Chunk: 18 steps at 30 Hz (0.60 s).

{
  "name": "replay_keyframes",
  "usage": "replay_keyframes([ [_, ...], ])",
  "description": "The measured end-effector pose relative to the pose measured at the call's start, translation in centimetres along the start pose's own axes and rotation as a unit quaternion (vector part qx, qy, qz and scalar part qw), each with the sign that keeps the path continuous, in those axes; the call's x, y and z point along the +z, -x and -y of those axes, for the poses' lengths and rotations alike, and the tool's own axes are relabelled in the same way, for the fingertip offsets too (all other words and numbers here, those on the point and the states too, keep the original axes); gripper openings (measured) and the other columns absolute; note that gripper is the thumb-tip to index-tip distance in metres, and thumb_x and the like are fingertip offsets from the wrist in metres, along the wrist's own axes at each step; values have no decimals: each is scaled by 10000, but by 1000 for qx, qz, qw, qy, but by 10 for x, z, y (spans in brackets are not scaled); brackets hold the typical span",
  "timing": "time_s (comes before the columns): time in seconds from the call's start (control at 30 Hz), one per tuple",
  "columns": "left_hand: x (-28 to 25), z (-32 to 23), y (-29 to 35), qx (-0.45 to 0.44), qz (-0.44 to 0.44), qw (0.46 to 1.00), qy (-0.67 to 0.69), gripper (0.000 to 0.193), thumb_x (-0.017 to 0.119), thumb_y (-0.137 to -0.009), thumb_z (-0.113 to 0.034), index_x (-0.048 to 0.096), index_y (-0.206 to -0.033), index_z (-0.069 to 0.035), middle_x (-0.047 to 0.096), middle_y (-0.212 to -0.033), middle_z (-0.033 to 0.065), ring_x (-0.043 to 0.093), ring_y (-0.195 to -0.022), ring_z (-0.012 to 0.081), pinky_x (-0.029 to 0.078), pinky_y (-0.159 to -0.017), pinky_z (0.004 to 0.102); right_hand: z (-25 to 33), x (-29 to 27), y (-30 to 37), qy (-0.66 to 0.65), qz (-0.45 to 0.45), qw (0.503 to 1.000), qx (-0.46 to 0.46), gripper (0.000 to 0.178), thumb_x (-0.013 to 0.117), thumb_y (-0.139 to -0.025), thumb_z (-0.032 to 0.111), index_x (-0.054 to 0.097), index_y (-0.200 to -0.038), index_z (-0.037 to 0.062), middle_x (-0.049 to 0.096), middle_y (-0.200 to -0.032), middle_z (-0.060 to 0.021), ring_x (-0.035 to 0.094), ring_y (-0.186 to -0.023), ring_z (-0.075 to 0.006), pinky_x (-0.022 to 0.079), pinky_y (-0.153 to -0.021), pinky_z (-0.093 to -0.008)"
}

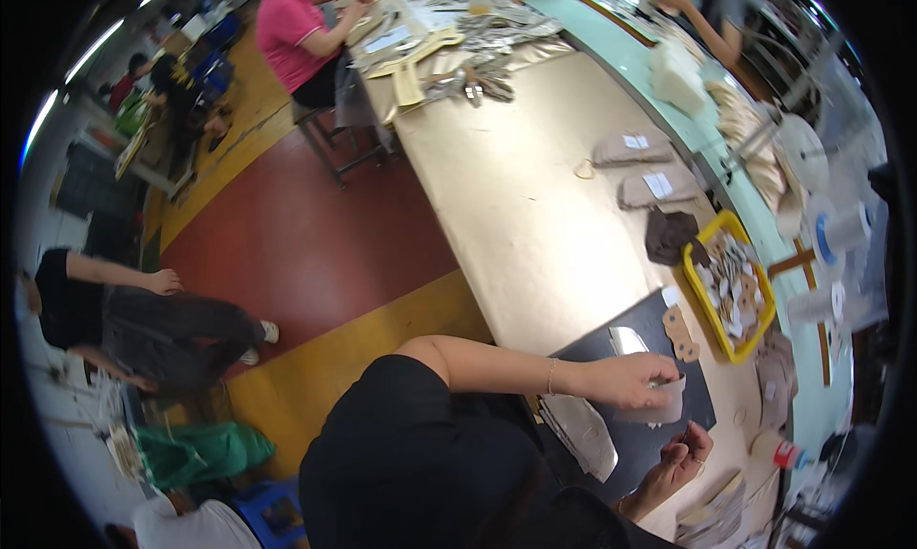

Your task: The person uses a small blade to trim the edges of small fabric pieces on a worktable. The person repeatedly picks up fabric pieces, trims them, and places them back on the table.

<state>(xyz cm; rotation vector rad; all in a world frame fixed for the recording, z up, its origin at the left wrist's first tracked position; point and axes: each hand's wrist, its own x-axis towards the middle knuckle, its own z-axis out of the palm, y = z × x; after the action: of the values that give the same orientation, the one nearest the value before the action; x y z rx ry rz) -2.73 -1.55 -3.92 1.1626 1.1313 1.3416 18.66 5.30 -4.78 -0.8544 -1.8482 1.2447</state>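
Observation:
My left hand is closed on a light grey curved fabric piece, held over a dark mat on the table. Just nearer to me, my right hand has its fingers curled and pinched together beside the mat's edge; what is in them, if anything, is too small to make out. A stack of grey cut pieces lies on the mat below my left wrist. Another pale, shiny piece rests beyond the left hand. At the mat's far right corner is a tan template with holes.
A yellow basket full of small cut pieces stands to the right. Past it lie a dark cloth bundle and wrapped brown bundles. More stacked pieces and a bottle sit nearby. A person in pink sits further along the table.

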Motion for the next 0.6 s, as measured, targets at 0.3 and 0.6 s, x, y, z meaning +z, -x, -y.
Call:
replay_keyframes([
  [0.3,-4,-6,7,48,-34,995,-75,349,570,-863,-181,579,-1090,84,560,-1142,178,564,-1035,298,456,-886,355,7,10,-15,66,54,996,-4,287,644,-945,206,565,-1113,-12,558,-1014,-59,533,-923,-142,430,-830,-251],
  [0.6,0,-5,4,60,-30,995,-71,383,565,-816,-200,589,-1049,103,589,-1055,211,582,-981,325,465,-852,372,-10,-6,-16,37,82,996,19,263,630,-957,180,564,-1133,-4,575,-1004,-35,524,-886,-95,418,-798,-214],
])
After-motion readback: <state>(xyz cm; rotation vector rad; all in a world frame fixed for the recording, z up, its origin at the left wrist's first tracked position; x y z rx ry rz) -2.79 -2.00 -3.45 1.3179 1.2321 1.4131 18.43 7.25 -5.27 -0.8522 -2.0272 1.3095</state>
